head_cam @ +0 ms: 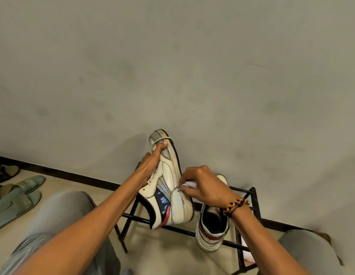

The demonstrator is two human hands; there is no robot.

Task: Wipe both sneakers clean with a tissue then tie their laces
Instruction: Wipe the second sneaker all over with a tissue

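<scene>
At five o'clock, nearest: right hand (204,187) pinches a crumpled tissue (189,184) against the held sneaker's (170,187) side near the sole edge.
Centre, six to twelve: left hand (151,165) grips that sneaker by the tongue and laces, toe up.
Wiping advice: probably short firm strokes along the seam, bracing with the grip, refolding the tissue to a clean face.
Four o'clock, beyond: second sneaker (210,231) sits on the black rack (254,197), awaiting its turn.

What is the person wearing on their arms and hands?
Both forearms are bare, with no sleeves showing and no gloves. The right wrist has a braided bracelet in yellow, red and dark strands, with a thin dark cord beside it. The left hand and its wrist show nothing worn.
</scene>
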